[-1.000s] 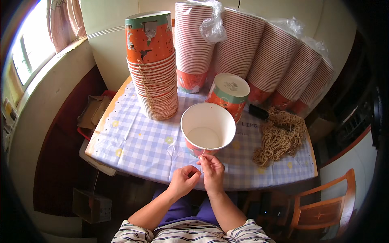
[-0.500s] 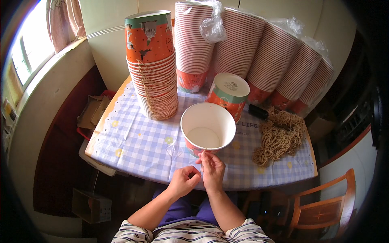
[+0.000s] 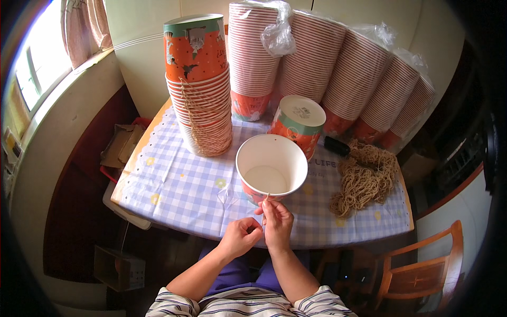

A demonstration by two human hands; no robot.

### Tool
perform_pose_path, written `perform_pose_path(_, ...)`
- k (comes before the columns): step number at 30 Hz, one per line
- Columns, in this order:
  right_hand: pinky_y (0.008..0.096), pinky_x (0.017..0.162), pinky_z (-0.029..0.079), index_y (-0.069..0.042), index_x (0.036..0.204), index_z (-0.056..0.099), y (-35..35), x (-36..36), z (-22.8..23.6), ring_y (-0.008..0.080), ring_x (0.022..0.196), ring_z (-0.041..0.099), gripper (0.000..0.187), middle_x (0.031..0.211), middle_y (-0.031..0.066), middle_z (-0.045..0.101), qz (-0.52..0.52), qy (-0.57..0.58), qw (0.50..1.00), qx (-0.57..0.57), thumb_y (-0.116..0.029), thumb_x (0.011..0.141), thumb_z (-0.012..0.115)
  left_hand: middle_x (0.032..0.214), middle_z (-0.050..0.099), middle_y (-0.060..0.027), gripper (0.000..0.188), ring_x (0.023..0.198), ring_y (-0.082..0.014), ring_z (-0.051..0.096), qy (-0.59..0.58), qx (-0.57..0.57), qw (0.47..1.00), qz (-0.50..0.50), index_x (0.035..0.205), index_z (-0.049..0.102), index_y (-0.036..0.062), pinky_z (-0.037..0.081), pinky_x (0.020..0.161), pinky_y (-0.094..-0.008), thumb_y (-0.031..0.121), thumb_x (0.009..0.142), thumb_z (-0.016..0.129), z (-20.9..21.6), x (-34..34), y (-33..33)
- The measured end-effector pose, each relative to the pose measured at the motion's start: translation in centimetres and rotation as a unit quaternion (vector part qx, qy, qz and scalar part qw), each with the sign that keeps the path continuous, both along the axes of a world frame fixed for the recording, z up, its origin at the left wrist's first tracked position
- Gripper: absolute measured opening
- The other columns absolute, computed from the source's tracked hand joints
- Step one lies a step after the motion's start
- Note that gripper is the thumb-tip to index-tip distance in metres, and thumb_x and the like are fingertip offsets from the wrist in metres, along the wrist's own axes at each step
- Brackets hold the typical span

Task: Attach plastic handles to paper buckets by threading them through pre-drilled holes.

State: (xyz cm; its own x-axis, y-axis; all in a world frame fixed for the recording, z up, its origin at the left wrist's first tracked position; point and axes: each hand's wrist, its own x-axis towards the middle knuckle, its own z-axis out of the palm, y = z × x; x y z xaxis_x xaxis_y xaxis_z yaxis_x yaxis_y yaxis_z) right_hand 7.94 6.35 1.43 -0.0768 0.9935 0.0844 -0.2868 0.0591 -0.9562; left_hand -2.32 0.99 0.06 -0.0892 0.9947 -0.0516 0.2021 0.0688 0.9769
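Note:
An open white-lined paper bucket with an orange printed outside stands upright near the table's front edge. A small dark hole shows in its far wall. My right hand is closed at the near rim, thumb and fingers pinching a thin tan cord whose tip points up at the rim. Just left of it and slightly lower, my left hand is closed with its fingers curled. It seems to hold the lower part of the same cord, though the fingers mostly hide this. An upside-down orange and green bucket stands right behind the open one.
A tall stack of orange buckets with cord handles hanging down its side stands at left. Several plastic-wrapped stacks line the back. At right lie a bundle of tan cords and a black object. A checked cloth covers the table.
Almost nothing differs. The cord tip and my right hand's fingertips have shifted very slightly at the rim; both hands keep their hold and the bucket stays nearly in place.

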Motion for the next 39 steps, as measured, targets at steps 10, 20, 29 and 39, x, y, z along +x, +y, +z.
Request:
perform_pose_path(10, 0.0181, 0.049, 0.036, 0.000, 0.087, 0.067, 0.3, -0.3, 0.7, 0.0031, 0.052, 0.045, 0.023, 0.070, 0.0035, 0.064, -0.018, -0.001, 1.000, 0.009, -0.021, 0.093, 0.061, 0.064, 0.058, 0.0003, 0.014, 0.059, -0.0045, 0.050, 0.009, -0.004, 1.000, -0.004, 0.078, 0.063, -0.0026, 0.042, 0.051, -0.0228, 0.010, 0.082, 0.060, 0.4, 0.0, 0.0)
perform_pose_path(20, 0.0178, 0.052, 0.036, 0.000, 0.091, 0.067, 0.0, -0.5, 0.5, 0.0025, 0.055, 0.044, 0.016, 0.074, 0.0042, 0.066, -0.021, 0.030, 0.999, 0.016, -0.015, 0.092, 0.060, 0.064, 0.059, 0.0002, 0.013, 0.059, -0.0043, 0.050, -0.002, 0.002, 1.000, -0.012, 0.077, 0.063, -0.0025, 0.042, 0.052, -0.0227, 0.009, 0.082, 0.060, -0.2, 0.1, 0.0)
perform_pose_path(29, 0.0176, 0.047, 0.035, -0.001, 0.090, 0.067, 0.3, -0.5, 0.9, 0.0027, 0.053, 0.047, 0.017, 0.071, 0.0044, 0.066, -0.022, 0.024, 0.999, 0.021, -0.016, 0.091, 0.061, 0.063, 0.059, -0.0012, 0.013, 0.059, -0.0050, 0.051, 0.020, 0.004, 1.000, -0.018, 0.077, 0.064, -0.0028, 0.042, 0.052, -0.0231, 0.009, 0.081, 0.060, 0.4, 0.0, 0.0)
perform_pose_path(39, 0.0249, 0.063, 0.050, 0.003, 0.093, 0.067, 0.7, -0.2, 1.1, 0.0103, 0.064, 0.062, 0.018, 0.073, 0.0063, 0.067, -0.011, -0.021, 1.000, 0.015, -0.013, 0.093, 0.059, 0.062, 0.059, -0.0017, 0.014, 0.060, -0.0061, 0.051, 0.015, 0.001, 0.999, -0.032, 0.076, 0.064, -0.0022, 0.043, 0.053, -0.0247, 0.010, 0.081, 0.060, 0.3, 0.0, 0.0)
